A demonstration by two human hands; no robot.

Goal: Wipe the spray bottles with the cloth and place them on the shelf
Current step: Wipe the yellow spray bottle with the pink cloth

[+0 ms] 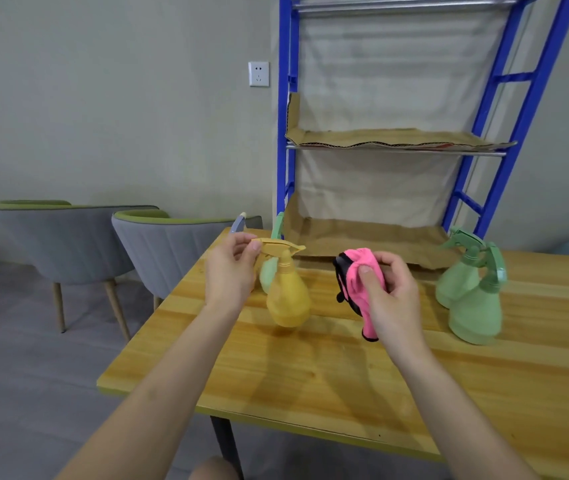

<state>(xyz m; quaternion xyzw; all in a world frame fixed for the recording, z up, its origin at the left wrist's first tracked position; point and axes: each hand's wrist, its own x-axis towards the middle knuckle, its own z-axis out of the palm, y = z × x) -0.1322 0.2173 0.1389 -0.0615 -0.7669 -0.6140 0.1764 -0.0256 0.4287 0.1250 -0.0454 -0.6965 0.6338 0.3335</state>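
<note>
The left hand [231, 275] pinches the yellow bottle [288, 299] by its spray head, tilted over the table [310, 382]. The right hand [394, 296] grips the cloth [359, 258], just apart from the bottle. Wiping seems about to begin: next, the cloth must be brought against the bottle's body, before the shelf [394, 153].

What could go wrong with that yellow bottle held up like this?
The left hand pinches the yellow bottle only by its spray head, above the table; it could slip and drop. It hangs close to a green bottle behind and might knock it. The right hand is full of cloth, so it cannot catch quickly.
</note>
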